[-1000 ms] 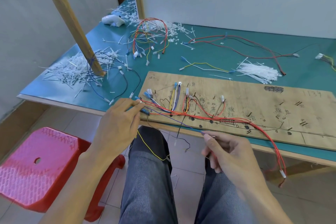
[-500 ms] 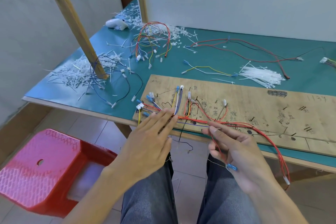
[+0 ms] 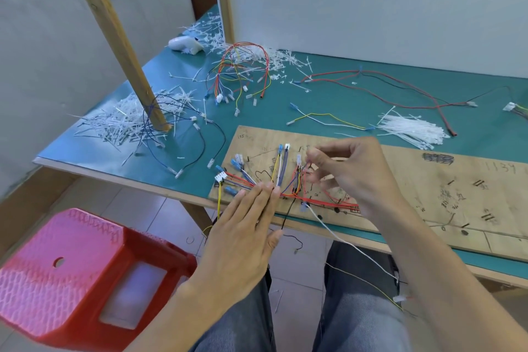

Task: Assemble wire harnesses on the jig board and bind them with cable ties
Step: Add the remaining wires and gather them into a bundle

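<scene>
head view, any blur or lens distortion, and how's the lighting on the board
Head view: soft, even light, no glare on the jig board and only faint shadows under the hands. The right hand has smeared fingertips from motion; the left hand is sharper. Wide-angle bending bows the wooden post and table edge, and the red stool at the corner looks soft.

Both forearms are bare — no sleeves, watch or gloves on the left hand (image 3: 243, 240) or right hand (image 3: 357, 174). The legs wear grey trousers (image 3: 357, 320) — apparently denim, though blurred.
</scene>
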